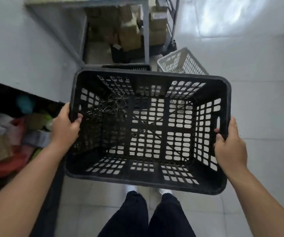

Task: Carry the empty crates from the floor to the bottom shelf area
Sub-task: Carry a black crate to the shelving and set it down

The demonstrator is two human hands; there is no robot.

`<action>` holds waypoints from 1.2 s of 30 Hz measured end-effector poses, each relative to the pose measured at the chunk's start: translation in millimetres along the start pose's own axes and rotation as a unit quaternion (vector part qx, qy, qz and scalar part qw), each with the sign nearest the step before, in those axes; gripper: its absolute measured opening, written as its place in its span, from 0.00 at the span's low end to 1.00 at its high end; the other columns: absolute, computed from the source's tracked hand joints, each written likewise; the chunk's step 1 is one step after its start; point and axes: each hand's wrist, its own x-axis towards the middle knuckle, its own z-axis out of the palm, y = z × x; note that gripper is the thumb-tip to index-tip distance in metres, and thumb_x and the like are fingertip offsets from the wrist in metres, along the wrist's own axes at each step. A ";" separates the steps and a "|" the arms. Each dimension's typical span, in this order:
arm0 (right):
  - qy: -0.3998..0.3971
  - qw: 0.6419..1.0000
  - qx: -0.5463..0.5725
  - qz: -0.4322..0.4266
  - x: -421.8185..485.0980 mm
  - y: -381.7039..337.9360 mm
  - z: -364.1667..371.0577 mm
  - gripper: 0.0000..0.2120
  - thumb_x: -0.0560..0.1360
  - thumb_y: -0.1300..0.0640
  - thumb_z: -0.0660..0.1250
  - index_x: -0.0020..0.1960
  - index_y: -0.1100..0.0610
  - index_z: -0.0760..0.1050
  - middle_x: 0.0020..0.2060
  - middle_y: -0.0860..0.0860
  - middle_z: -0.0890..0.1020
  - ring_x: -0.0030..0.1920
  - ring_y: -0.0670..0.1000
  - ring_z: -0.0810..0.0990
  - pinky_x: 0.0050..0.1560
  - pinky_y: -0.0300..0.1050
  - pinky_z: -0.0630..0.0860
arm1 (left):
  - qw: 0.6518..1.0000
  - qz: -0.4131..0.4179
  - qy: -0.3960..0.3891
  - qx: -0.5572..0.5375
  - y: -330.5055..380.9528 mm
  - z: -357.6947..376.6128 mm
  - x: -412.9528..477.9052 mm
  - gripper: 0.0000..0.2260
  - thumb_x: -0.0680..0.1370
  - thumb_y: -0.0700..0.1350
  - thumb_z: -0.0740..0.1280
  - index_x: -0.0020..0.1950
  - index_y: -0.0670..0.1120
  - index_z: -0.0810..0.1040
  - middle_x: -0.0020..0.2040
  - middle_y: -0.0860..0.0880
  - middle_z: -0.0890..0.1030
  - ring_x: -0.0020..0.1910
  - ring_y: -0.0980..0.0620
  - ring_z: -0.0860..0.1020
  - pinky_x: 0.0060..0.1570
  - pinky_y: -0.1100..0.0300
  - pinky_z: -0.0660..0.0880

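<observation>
I hold a black plastic lattice crate (pixel 148 183) in the air in front of my legs, open side up. My left hand (pixel 66 125) grips its left rim and my right hand (pixel 228 147) grips its right rim by the handle slot. A small tangle of thin wire lies in the crate's far left corner; otherwise it holds nothing. Beyond it on the floor, the rim of another black crate (pixel 126 67) shows, mostly hidden. A white lattice crate (pixel 180 62) stands on the tiles to the right of that.
A grey metal shelf unit (pixel 146 40) stands ahead, its bottom level holding cardboard boxes (pixel 129 35). A grey wall or panel (pixel 26 48) runs along the left. At the lower left a dark bin holds mixed bags and packets (pixel 9 134). Pale floor tiles (pixel 257 82) stretch to the right.
</observation>
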 end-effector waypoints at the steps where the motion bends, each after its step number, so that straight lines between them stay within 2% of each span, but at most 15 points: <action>1: -0.010 1.000 0.003 -0.019 -5.9 -17.3 -3.9 0.31 0.78 0.61 0.58 0.77 0.49 0.51 0.49 0.51 0.82 0.40 0.58 0.79 0.42 0.56 0.77 | 1.000 -0.018 0.014 0.003 -5.2 -26.1 -13.8 0.16 0.75 0.38 0.68 0.56 0.57 0.73 0.43 0.55 0.82 0.39 0.47 0.80 0.40 0.54 0.75; 3: -0.029 0.998 0.006 -0.062 -14.6 -50.3 -7.2 0.31 0.78 0.62 0.59 0.77 0.49 0.52 0.47 0.52 0.82 0.40 0.59 0.79 0.42 0.55 0.77 | 0.998 -0.057 0.041 -0.005 -19.1 -73.3 -47.5 0.16 0.76 0.39 0.68 0.55 0.59 0.73 0.43 0.54 0.82 0.38 0.47 0.81 0.39 0.51 0.78; 5: -0.054 0.992 0.011 -0.115 -21.8 -83.6 -7.9 0.31 0.78 0.62 0.60 0.77 0.48 0.53 0.45 0.53 0.81 0.42 0.59 0.79 0.42 0.53 0.76 | 0.990 -0.101 0.094 -0.007 -32.0 -113.6 -94.1 0.17 0.76 0.40 0.68 0.54 0.62 0.74 0.43 0.56 0.82 0.38 0.50 0.81 0.38 0.55 0.76; 9: -0.135 0.962 0.030 -0.237 -48.2 -151.7 -5.1 0.29 0.78 0.60 0.61 0.75 0.46 0.55 0.45 0.47 0.78 0.44 0.54 0.79 0.43 0.53 0.78 | 0.953 -0.223 0.200 -0.036 -54.9 -170.3 -215.6 0.20 0.76 0.40 0.68 0.54 0.68 0.73 0.44 0.59 0.83 0.37 0.50 0.81 0.39 0.53 0.77; 11: -0.160 0.938 0.022 -0.307 -71.1 -181.9 -1.7 0.30 0.77 0.61 0.61 0.75 0.44 0.56 0.45 0.46 0.78 0.42 0.52 0.78 0.43 0.53 0.77 | 0.930 -0.275 0.244 -0.024 -65.4 -189.3 -282.3 0.17 0.77 0.42 0.68 0.57 0.65 0.74 0.44 0.58 0.83 0.38 0.51 0.81 0.37 0.54 0.75; 13: -0.190 0.915 0.000 -0.356 -100.8 -208.9 3.9 0.30 0.78 0.59 0.61 0.75 0.42 0.54 0.43 0.48 0.79 0.39 0.52 0.79 0.38 0.51 0.77 | 0.900 -0.331 0.283 -0.010 -77.6 -200.0 -353.9 0.14 0.78 0.44 0.68 0.61 0.57 0.73 0.45 0.55 0.83 0.39 0.50 0.81 0.38 0.53 0.75; 16: -0.243 0.882 -0.033 -0.403 -161.8 -245.1 19.9 0.30 0.79 0.56 0.60 0.76 0.41 0.52 0.42 0.51 0.81 0.36 0.52 0.78 0.36 0.50 0.76 | 0.843 -0.415 0.342 -0.017 -93.4 -209.9 -466.5 0.18 0.79 0.45 0.68 0.68 0.53 0.71 0.48 0.52 0.83 0.40 0.47 0.82 0.40 0.48 0.79; 18: -0.273 0.846 -0.057 -0.454 -216.3 -264.1 30.8 0.30 0.79 0.55 0.60 0.77 0.44 0.51 0.43 0.55 0.82 0.34 0.53 0.76 0.35 0.49 0.75 | 0.799 -0.458 0.386 -0.055 -96.4 -213.4 -543.2 0.20 0.79 0.44 0.68 0.68 0.57 0.69 0.48 0.51 0.84 0.40 0.46 0.82 0.42 0.44 0.80; 21: -0.313 0.784 -0.081 -0.530 -307.4 -282.5 47.7 0.31 0.79 0.55 0.59 0.78 0.46 0.51 0.42 0.56 0.82 0.35 0.56 0.77 0.34 0.49 0.75 | 0.733 -0.509 0.447 -0.058 -94.0 -217.6 -656.8 0.20 0.78 0.41 0.68 0.63 0.62 0.71 0.45 0.54 0.84 0.37 0.46 0.83 0.38 0.45 0.81; 24: -0.349 0.730 -0.101 -0.579 -402.9 -286.1 67.2 0.31 0.79 0.55 0.60 0.78 0.46 0.49 0.38 0.54 0.80 0.31 0.54 0.76 0.31 0.49 0.76 | 0.683 -0.540 0.487 -0.071 -87.8 -219.9 -760.8 0.17 0.79 0.38 0.67 0.56 0.61 0.73 0.43 0.53 0.83 0.36 0.43 0.81 0.37 0.44 0.79; 26: -0.375 0.687 -0.100 -0.615 -480.7 -279.2 82.9 0.31 0.79 0.55 0.59 0.78 0.45 0.49 0.41 0.56 0.82 0.32 0.55 0.76 0.32 0.48 0.76 | 0.635 -0.582 0.507 -0.043 -79.1 -220.9 -839.7 0.15 0.78 0.40 0.68 0.55 0.61 0.73 0.41 0.54 0.82 0.37 0.45 0.81 0.37 0.48 0.77; 28: -0.406 0.647 -0.098 -0.638 -554.6 -269.5 95.1 0.30 0.79 0.52 0.59 0.77 0.43 0.49 0.46 0.58 0.82 0.36 0.58 0.79 0.36 0.52 0.78 | 0.585 -0.614 0.529 -0.022 -68.4 -218.6 -908.7 0.14 0.77 0.40 0.69 0.55 0.59 0.73 0.39 0.55 0.82 0.37 0.46 0.81 0.39 0.49 0.77; 30: -0.434 0.604 -0.096 -0.661 -623.7 -256.7 104.5 0.30 0.79 0.51 0.59 0.76 0.42 0.49 0.48 0.59 0.82 0.39 0.61 0.80 0.39 0.55 0.79 | 0.542 -0.638 0.547 -0.022 -56.1 -215.4 -970.3 0.15 0.77 0.40 0.69 0.58 0.57 0.73 0.39 0.51 0.83 0.36 0.41 0.81 0.40 0.48 0.78; 34: -0.461 0.514 -0.101 -0.717 -742.7 -229.7 117.2 0.30 0.79 0.52 0.59 0.77 0.44 0.49 0.48 0.60 0.82 0.41 0.62 0.80 0.39 0.53 0.78 | 0.447 -0.688 0.571 -0.015 -29.1 -202.0 -1068.8 0.17 0.77 0.43 0.68 0.62 0.60 0.73 0.44 0.50 0.84 0.39 0.41 0.82 0.43 0.46 0.80; 36: -0.482 0.465 -0.096 -0.737 -795.7 -218.1 120.2 0.31 0.79 0.53 0.60 0.77 0.46 0.50 0.49 0.56 0.83 0.43 0.61 0.81 0.39 0.52 0.78 | 0.404 -0.711 0.576 -0.005 -17.7 -190.8 -1104.6 0.16 0.77 0.44 0.68 0.62 0.60 0.73 0.43 0.52 0.84 0.39 0.44 0.82 0.43 0.46 0.80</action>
